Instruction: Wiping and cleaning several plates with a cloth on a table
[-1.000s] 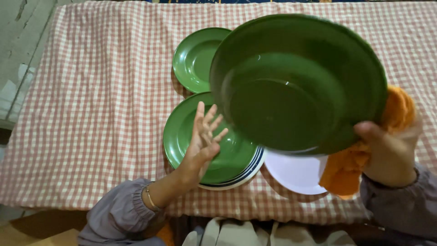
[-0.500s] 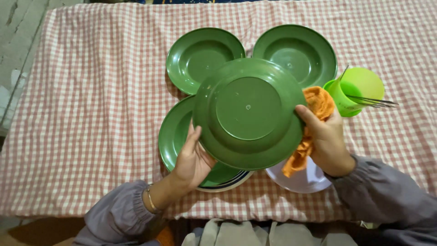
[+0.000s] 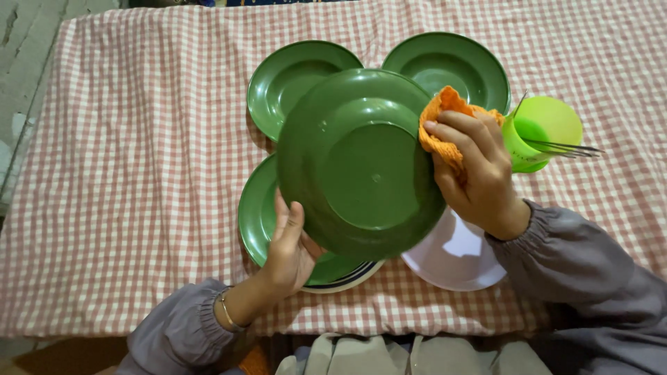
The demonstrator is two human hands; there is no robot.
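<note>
Checked-cloth tabletop (image 3: 139, 173) w/ green plates – left hand (image 3: 288, 250) grips the upturned green plate (image 3: 354, 163), right hand (image 3: 472, 170) presses an orange cloth (image 3: 441, 125) on it – wiping underway, underside probably needs more passes.

This looks like a home dining spot, a plain domestic table. A red-and-white checked cotton tablecloth (image 3: 139, 173) covers it, wrinkled and hanging over the near edge. Round dark green plastic plates (image 3: 295, 80) lie spread across the cloth, one stack showing a white plate with a blue rim (image 3: 358, 278) underneath, and a plain white round plate (image 3: 455, 260) sits beside it. A lime green plastic cup (image 3: 545, 128) holds metal forks (image 3: 566, 148). At the left edge, a worn grey concrete floor (image 3: 28, 48) shows.
</note>
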